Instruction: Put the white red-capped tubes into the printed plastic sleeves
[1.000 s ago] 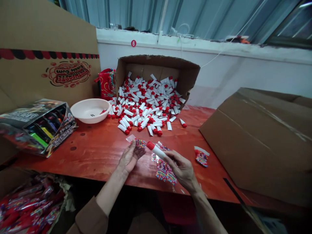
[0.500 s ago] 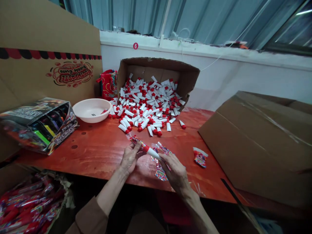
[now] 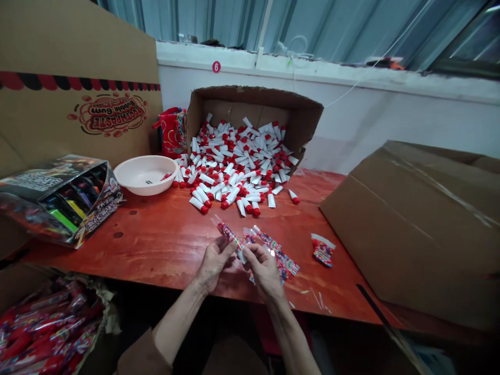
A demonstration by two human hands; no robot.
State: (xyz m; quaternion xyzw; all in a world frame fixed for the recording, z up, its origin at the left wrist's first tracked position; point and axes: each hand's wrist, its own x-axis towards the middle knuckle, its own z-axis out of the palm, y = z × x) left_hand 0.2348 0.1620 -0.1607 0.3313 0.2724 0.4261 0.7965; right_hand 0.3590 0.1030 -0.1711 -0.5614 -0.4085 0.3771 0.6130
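Note:
Between both hands I hold a small white tube inside a colourful printed plastic sleeve (image 3: 230,234), tilted above the front of the table. My left hand (image 3: 213,263) grips its left side, fingers closed with the thumb on top. At the lower right end my right hand (image 3: 263,265) pinches the sleeve, where a little white of the tube shows. Just beyond and right of my right hand lie several flat printed sleeves (image 3: 287,262). Farther back, a heap of white tubes with red caps (image 3: 242,172) spills from a tipped cardboard box (image 3: 312,117).
A pale bowl (image 3: 125,179) and a display carton (image 3: 42,179) stand left. A bunched stack of sleeves (image 3: 322,252) lies right, near a big cardboard box (image 3: 422,229). Below left, an open box holds wrapped red tubes (image 3: 42,328). The table (image 3: 156,245) is red.
The printed sleeve now covers most of the tube, which was bare along its white body before. My right hand has moved left and closer to my left hand.

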